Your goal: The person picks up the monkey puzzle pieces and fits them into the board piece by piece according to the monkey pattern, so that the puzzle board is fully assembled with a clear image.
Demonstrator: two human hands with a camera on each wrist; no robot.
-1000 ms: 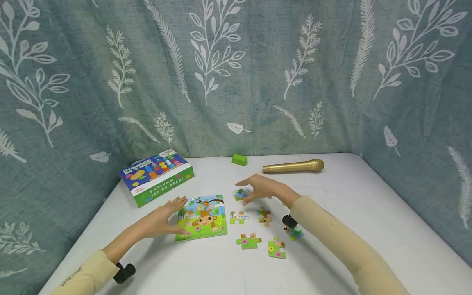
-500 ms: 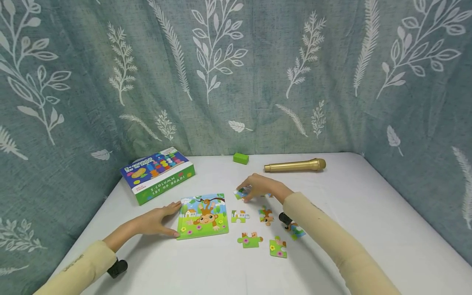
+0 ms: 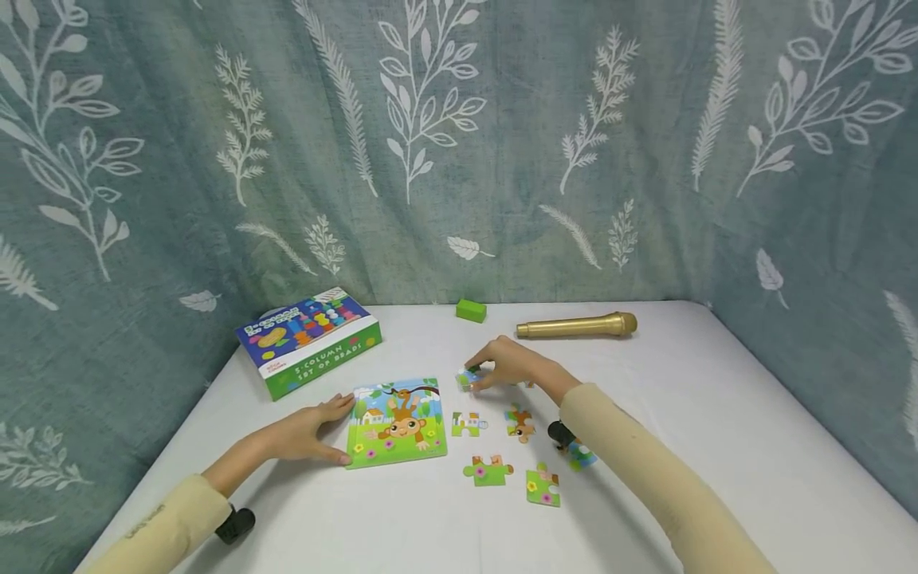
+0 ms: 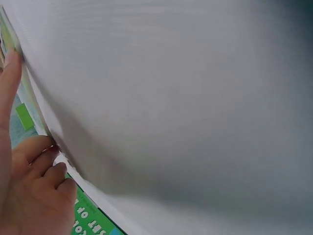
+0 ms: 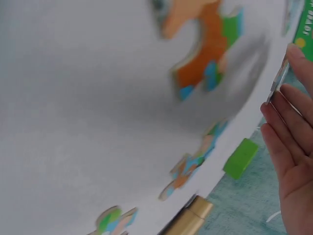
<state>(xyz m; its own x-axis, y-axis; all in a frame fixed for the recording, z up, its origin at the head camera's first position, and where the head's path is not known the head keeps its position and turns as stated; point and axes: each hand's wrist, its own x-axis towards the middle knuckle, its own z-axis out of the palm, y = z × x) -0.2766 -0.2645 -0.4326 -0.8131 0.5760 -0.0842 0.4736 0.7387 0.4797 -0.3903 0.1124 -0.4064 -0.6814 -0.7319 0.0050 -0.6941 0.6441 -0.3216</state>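
A square picture board (image 3: pixel 397 426) showing a monkey lies on the white table. My left hand (image 3: pixel 304 430) rests at its left edge, thumb at the near corner and fingertips by the far one. In the left wrist view the fingers of the left hand (image 4: pixel 41 186) bend at that edge. Beyond the board's right side, my right hand (image 3: pixel 505 364) pinches a blue and green jigsaw piece (image 3: pixel 468 378) between thumb and fingers. The right wrist view shows the piece (image 5: pixel 278 81) nearly edge-on, tilted up in the right hand (image 5: pixel 293 127).
Several loose jigsaw pieces lie right of the board, including a house piece (image 3: pixel 468 423), a monkey-face piece (image 3: pixel 519 423) and a green piece (image 3: pixel 543 485). Behind are a bead-set box (image 3: pixel 310 343), a green block (image 3: pixel 471 310) and a gold microphone (image 3: pixel 577 325). A patterned curtain (image 3: pixel 459 159) hangs behind the table.
My left hand has drawn back from over the board to its left edge. My right fingers and thumb have closed on the blue and green jigsaw piece, which now tilts up.
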